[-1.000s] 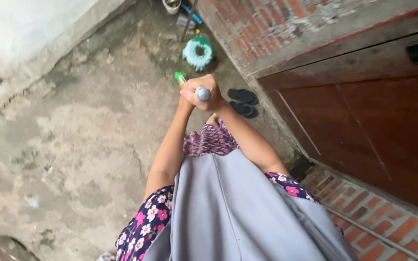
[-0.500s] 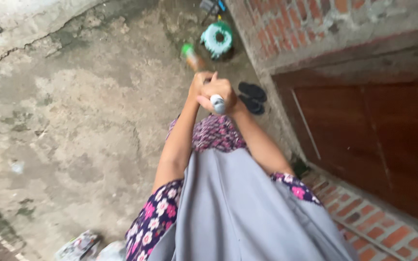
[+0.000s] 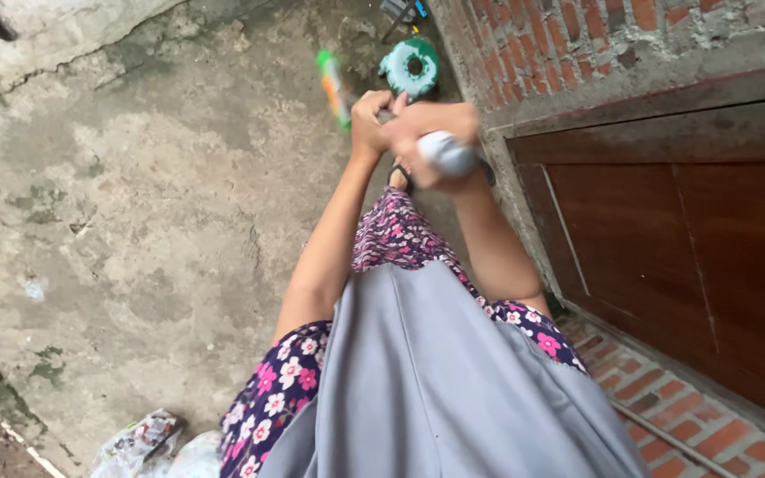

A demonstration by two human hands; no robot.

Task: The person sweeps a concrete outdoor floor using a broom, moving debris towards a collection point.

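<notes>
Head view: both hands are clamped on a long handle, held out in front of the body above the concrete floor. Left hand grips further along the shaft; right hand wraps the grey upper end. Green-and-orange lower part of the handle is blurred. A green round object lies near the brick wall, beside a brown door.
</notes>
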